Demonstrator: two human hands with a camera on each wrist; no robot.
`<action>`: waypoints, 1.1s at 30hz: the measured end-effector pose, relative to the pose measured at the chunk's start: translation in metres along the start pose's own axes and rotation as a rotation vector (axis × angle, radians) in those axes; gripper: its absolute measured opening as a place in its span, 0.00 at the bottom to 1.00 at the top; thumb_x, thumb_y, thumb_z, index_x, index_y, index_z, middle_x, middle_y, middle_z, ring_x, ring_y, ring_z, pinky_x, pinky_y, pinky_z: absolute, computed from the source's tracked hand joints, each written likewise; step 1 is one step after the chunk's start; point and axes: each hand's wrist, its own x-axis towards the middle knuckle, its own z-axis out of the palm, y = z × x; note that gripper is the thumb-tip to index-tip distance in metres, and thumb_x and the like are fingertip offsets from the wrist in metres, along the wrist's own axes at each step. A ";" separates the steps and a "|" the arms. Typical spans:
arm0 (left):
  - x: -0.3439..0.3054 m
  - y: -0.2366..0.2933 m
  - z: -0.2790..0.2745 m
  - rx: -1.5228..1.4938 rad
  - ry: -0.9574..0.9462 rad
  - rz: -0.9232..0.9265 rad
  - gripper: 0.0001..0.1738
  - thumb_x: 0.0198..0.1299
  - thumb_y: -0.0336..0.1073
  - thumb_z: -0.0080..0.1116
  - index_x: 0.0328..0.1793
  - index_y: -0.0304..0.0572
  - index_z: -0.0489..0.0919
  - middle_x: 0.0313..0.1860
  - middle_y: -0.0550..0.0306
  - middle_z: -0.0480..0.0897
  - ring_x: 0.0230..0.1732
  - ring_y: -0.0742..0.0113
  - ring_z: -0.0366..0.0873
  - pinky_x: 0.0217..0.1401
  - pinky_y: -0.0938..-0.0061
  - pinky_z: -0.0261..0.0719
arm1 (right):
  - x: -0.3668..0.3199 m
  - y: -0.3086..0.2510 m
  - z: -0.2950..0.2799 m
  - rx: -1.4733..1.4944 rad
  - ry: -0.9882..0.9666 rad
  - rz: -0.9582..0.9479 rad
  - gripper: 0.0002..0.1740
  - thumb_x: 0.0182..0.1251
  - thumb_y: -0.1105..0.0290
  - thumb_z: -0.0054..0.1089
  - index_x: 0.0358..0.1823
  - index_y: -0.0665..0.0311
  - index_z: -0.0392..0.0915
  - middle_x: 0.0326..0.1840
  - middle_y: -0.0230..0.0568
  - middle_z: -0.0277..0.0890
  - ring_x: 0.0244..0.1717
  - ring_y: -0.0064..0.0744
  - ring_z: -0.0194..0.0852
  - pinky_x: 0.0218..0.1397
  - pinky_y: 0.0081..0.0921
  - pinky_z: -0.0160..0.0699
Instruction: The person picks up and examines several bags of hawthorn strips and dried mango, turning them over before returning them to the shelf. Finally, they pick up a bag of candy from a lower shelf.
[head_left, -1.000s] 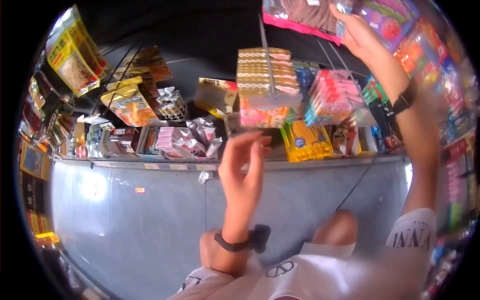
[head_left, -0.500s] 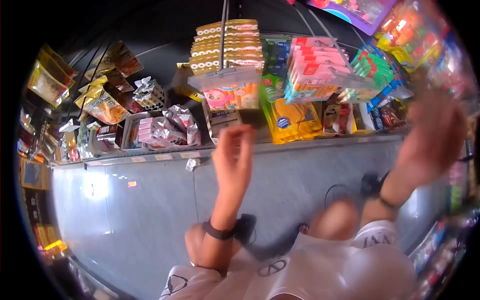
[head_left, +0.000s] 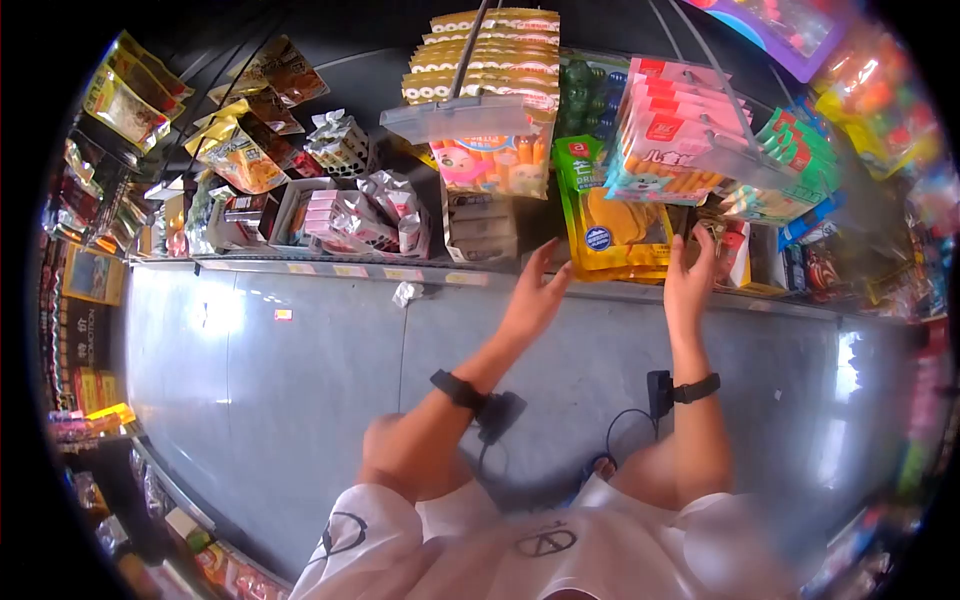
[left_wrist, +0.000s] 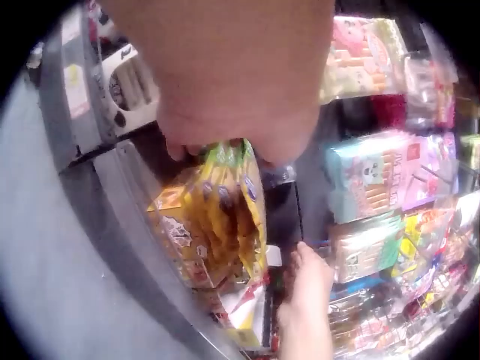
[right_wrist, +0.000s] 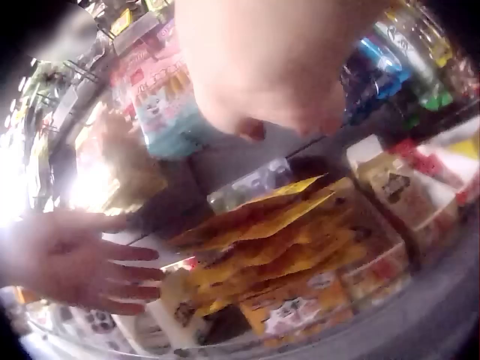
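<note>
Yellow snack packets with green tops (head_left: 620,225) stand in a box at the shelf's front edge. My left hand (head_left: 540,300) is at their left side, fingers spread and relaxed, holding nothing. On their right, my right hand (head_left: 688,285) is raised with loosely bent fingers and no item in it; whether its fingertips touch the packet cannot be told. In the left wrist view the packets (left_wrist: 225,217) stand in a row below my left hand (left_wrist: 236,97). The right wrist view shows my left hand (right_wrist: 82,262) beside the packets (right_wrist: 277,240), with my right hand (right_wrist: 277,90) above them.
Hanging gold-topped packets (head_left: 490,165) and pink packets (head_left: 670,130) flank the space above. Boxes of silver-wrapped snacks (head_left: 385,215) stand left along the shelf edge (head_left: 460,277). Colourful bags (head_left: 880,110) hang at right. Grey floor (head_left: 300,360) lies below.
My right hand released the pink-edged bag it held at upper right and came down to the yellow packets. My left hand moved right towards them, its fingers spreading.
</note>
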 end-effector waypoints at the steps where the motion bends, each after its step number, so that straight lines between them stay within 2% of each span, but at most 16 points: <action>1: 0.001 -0.001 0.001 0.038 0.012 0.022 0.34 0.69 0.42 0.56 0.74 0.31 0.61 0.70 0.45 0.70 0.70 0.60 0.67 0.68 0.69 0.67 | -0.001 0.004 0.004 0.033 -0.103 0.093 0.24 0.73 0.59 0.56 0.60 0.70 0.70 0.55 0.54 0.77 0.53 0.52 0.78 0.58 0.38 0.74; 3: 0.000 0.000 0.003 0.068 -0.103 0.076 0.35 0.71 0.42 0.53 0.78 0.36 0.56 0.74 0.48 0.65 0.67 0.64 0.68 0.67 0.70 0.67 | -0.002 0.008 0.005 0.093 -0.307 0.280 0.29 0.72 0.53 0.56 0.62 0.70 0.70 0.58 0.59 0.75 0.56 0.58 0.75 0.60 0.41 0.72; 4: -0.001 0.001 0.005 0.081 -0.158 0.106 0.36 0.71 0.42 0.52 0.80 0.39 0.53 0.76 0.49 0.62 0.66 0.66 0.68 0.67 0.70 0.67 | -0.001 0.007 0.005 0.068 -0.372 0.278 0.32 0.70 0.48 0.55 0.62 0.70 0.71 0.58 0.62 0.75 0.59 0.57 0.74 0.60 0.41 0.72; 7: -0.009 0.008 0.014 0.085 -0.234 0.092 0.36 0.72 0.42 0.51 0.80 0.39 0.52 0.76 0.49 0.63 0.67 0.67 0.65 0.67 0.68 0.66 | -0.002 0.000 0.008 -0.050 -0.346 0.219 0.34 0.70 0.47 0.56 0.62 0.71 0.70 0.56 0.64 0.76 0.59 0.58 0.74 0.60 0.42 0.72; 10: -0.012 0.011 0.014 0.180 -0.183 0.193 0.34 0.71 0.38 0.52 0.79 0.38 0.55 0.73 0.48 0.66 0.65 0.66 0.68 0.65 0.69 0.69 | -0.004 0.015 0.019 -0.115 -0.296 0.172 0.38 0.68 0.44 0.57 0.63 0.72 0.69 0.54 0.66 0.77 0.57 0.59 0.75 0.59 0.43 0.72; 13: -0.010 0.012 0.018 -0.054 -0.161 0.130 0.31 0.71 0.35 0.52 0.77 0.36 0.59 0.68 0.48 0.71 0.63 0.66 0.71 0.62 0.71 0.72 | -0.002 0.021 0.018 -0.164 -0.384 0.262 0.41 0.65 0.42 0.59 0.62 0.74 0.70 0.52 0.67 0.77 0.56 0.61 0.76 0.58 0.43 0.73; 14: -0.010 0.013 0.019 -0.094 -0.146 0.108 0.30 0.70 0.35 0.52 0.76 0.35 0.60 0.65 0.49 0.72 0.61 0.66 0.72 0.61 0.71 0.73 | 0.000 0.020 0.013 0.016 -0.428 0.378 0.42 0.63 0.39 0.60 0.60 0.75 0.72 0.51 0.66 0.78 0.55 0.62 0.76 0.57 0.44 0.73; 15: -0.012 0.019 0.018 -0.132 -0.126 0.086 0.29 0.70 0.34 0.53 0.75 0.34 0.61 0.63 0.50 0.74 0.60 0.66 0.73 0.60 0.72 0.74 | -0.005 0.045 0.022 0.013 -0.426 0.347 0.41 0.62 0.40 0.63 0.56 0.76 0.75 0.49 0.62 0.81 0.52 0.57 0.79 0.55 0.41 0.74; 17: -0.011 0.020 0.016 -0.161 -0.053 0.084 0.27 0.70 0.35 0.53 0.72 0.32 0.64 0.57 0.51 0.76 0.54 0.67 0.74 0.56 0.73 0.75 | 0.000 0.026 0.007 0.246 -0.516 0.516 0.38 0.60 0.44 0.67 0.53 0.76 0.76 0.46 0.56 0.82 0.48 0.45 0.81 0.52 0.35 0.75; 18: -0.011 0.017 0.017 -0.155 -0.005 0.104 0.26 0.70 0.37 0.54 0.70 0.31 0.66 0.54 0.50 0.77 0.50 0.69 0.75 0.53 0.73 0.76 | -0.003 0.028 0.006 0.336 -0.510 0.602 0.30 0.61 0.53 0.70 0.51 0.75 0.77 0.44 0.47 0.82 0.44 0.31 0.80 0.49 0.27 0.75; 19: -0.011 0.015 0.020 -0.155 0.038 0.124 0.26 0.70 0.39 0.55 0.68 0.30 0.67 0.50 0.50 0.79 0.47 0.70 0.75 0.49 0.74 0.77 | -0.002 0.016 -0.002 0.400 -0.516 0.633 0.28 0.61 0.55 0.71 0.50 0.74 0.77 0.44 0.44 0.82 0.44 0.29 0.79 0.49 0.26 0.75; 21: -0.011 0.011 0.017 -0.175 0.055 -0.027 0.26 0.69 0.41 0.57 0.65 0.30 0.69 0.45 0.52 0.79 0.44 0.71 0.76 0.47 0.74 0.77 | 0.000 -0.009 -0.020 0.514 -0.518 0.691 0.23 0.61 0.61 0.71 0.49 0.72 0.77 0.43 0.40 0.81 0.44 0.25 0.77 0.48 0.24 0.74; 25: -0.018 0.026 -0.005 -0.128 -0.104 -0.306 0.26 0.68 0.46 0.59 0.63 0.36 0.71 0.44 0.61 0.76 0.45 0.74 0.76 0.53 0.75 0.76 | -0.011 -0.026 -0.038 0.891 -0.583 0.884 0.20 0.60 0.72 0.70 0.51 0.68 0.73 0.49 0.38 0.77 0.48 0.27 0.75 0.53 0.25 0.72; 27: -0.026 0.041 -0.020 -0.136 -0.128 -0.369 0.25 0.67 0.46 0.61 0.63 0.40 0.72 0.44 0.63 0.78 0.46 0.74 0.77 0.52 0.75 0.77 | -0.020 -0.028 -0.046 0.895 -0.657 0.860 0.22 0.59 0.74 0.69 0.53 0.68 0.72 0.52 0.39 0.76 0.51 0.28 0.74 0.56 0.26 0.72; 30: -0.043 0.057 -0.036 -0.461 -0.123 -0.288 0.24 0.65 0.42 0.63 0.62 0.39 0.73 0.46 0.62 0.81 0.50 0.73 0.78 0.54 0.74 0.77 | -0.026 -0.055 -0.057 0.984 -0.799 0.836 0.26 0.59 0.75 0.68 0.58 0.68 0.70 0.55 0.39 0.75 0.54 0.28 0.73 0.58 0.26 0.71; 33: -0.057 0.067 -0.048 -0.479 -0.142 -0.254 0.24 0.63 0.37 0.65 0.61 0.37 0.73 0.52 0.58 0.82 0.53 0.71 0.79 0.57 0.74 0.77 | -0.034 -0.068 -0.059 1.035 -0.963 0.829 0.32 0.60 0.76 0.66 0.65 0.66 0.65 0.59 0.36 0.73 0.58 0.29 0.72 0.60 0.27 0.72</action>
